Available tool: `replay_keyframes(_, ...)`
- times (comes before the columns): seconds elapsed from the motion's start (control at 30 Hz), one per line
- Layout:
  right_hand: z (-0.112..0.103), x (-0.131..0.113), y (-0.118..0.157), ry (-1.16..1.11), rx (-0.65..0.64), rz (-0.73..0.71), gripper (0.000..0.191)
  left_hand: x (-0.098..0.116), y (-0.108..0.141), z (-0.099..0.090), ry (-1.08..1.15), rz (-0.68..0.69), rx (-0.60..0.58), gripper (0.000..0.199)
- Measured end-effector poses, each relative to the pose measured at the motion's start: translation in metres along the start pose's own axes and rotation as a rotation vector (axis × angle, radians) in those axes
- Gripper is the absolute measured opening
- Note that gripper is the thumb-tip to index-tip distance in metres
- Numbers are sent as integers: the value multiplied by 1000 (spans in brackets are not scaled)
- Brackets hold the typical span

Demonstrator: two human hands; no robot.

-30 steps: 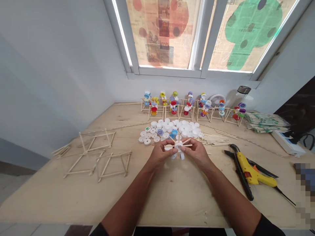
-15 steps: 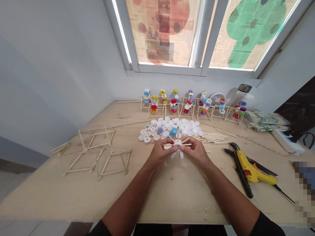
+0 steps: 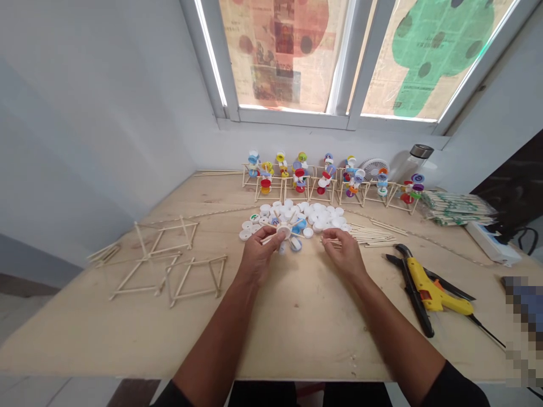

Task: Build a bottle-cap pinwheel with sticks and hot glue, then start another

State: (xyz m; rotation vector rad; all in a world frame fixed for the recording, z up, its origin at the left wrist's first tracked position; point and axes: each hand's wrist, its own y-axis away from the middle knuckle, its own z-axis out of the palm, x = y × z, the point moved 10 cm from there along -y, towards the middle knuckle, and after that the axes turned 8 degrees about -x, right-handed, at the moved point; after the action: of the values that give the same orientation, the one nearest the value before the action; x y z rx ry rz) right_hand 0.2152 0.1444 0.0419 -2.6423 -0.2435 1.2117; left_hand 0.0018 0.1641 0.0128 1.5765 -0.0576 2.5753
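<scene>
A spoked wheel of bottle caps and wooden sticks (image 3: 283,230) is gripped by the left hand (image 3: 258,257) alone, in front of the heap of white bottle caps (image 3: 322,217) mid-tabletop (image 3: 297,322). The right hand (image 3: 343,254) is held apart, to the wheel's right; whether anything is pinched in it cannot be told.

There was one left hand (image 3: 258,257) and one right hand (image 3: 343,254), with one wheel of sticks and bottle caps (image 3: 283,232) between them. Along the back of the desk (image 3: 305,333) stood about eight cap-and-stick models (image 3: 326,172) on stick frames, and three flat stick frames (image 3: 195,280) lay to the left. There was one hot glue gun (image 3: 432,291), one pair of black-handled pliers (image 3: 410,291), one small white fan (image 3: 374,168), one lidded glass jar (image 3: 412,167), one power strip (image 3: 492,244) and one stack of stick bundles (image 3: 456,208). The loose white bottle caps (image 3: 324,219) were too many to count.
</scene>
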Motion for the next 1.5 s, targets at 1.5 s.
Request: replay_keyframes(1.5, 9, -41, 13, -158, -122, -121, 27, -10, 7, 35, -244, -1, -247, 26)
